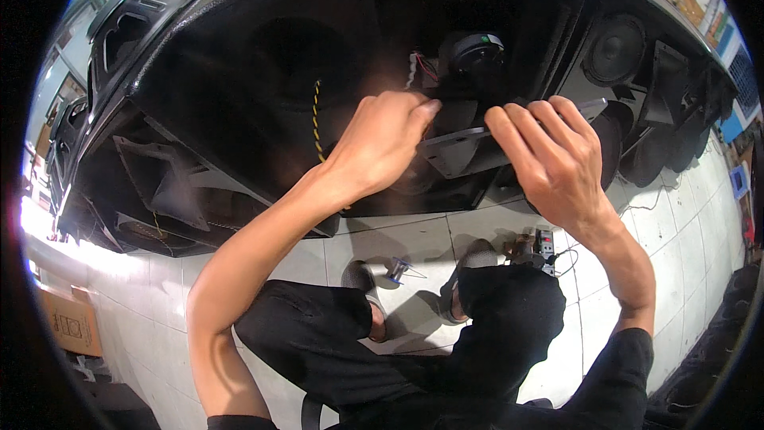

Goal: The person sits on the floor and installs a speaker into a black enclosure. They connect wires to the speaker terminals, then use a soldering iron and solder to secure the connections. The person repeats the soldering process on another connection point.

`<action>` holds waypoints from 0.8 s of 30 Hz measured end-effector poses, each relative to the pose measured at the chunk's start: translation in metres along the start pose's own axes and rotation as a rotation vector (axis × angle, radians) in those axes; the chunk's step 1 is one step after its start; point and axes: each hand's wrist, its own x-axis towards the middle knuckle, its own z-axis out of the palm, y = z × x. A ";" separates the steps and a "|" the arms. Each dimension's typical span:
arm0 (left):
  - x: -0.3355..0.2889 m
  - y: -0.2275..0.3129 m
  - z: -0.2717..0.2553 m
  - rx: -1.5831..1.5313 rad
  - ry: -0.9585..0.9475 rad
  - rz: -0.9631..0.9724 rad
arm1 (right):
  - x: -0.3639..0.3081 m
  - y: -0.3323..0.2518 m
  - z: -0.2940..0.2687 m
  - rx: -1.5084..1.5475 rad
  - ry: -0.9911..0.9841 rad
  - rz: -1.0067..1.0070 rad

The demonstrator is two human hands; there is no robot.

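Note:
In front of me is a large black speaker cabinet [239, 87] with a dark, open front. My right hand [549, 155] is closed over the edge of a dark horn [458, 158] with a flat flange, tilted at the cabinet's opening. A round black driver [476, 52] with a small green mark sits above the horn, red and black wires [427, 68] beside it. My left hand [386, 139] pinches near the flange's left end; its fingertips hide what is between them. A yellow-and-black twisted cable [316, 119] hangs left of that wrist.
More speaker cabinets stand on both sides, one with a horn [171, 187] at left, one with a woofer [614, 49] at right. On the tiled floor [306, 259] are a small spool [398, 271] between my feet and a power strip [545, 248]. A cardboard box [72, 322] is far left.

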 end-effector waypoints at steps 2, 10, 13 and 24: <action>0.001 -0.017 0.008 -0.172 -0.012 -0.006 | -0.002 -0.006 0.000 -0.067 -0.133 -0.054; -0.007 -0.026 0.027 -0.248 -0.178 -0.009 | -0.023 -0.038 -0.006 -0.279 -0.425 -0.394; -0.012 -0.030 0.038 -0.201 -0.195 0.050 | -0.034 -0.046 -0.002 -0.340 -0.405 -0.469; 0.003 -0.037 0.042 -0.134 -0.067 0.114 | -0.020 -0.064 -0.006 -0.264 -0.525 -0.503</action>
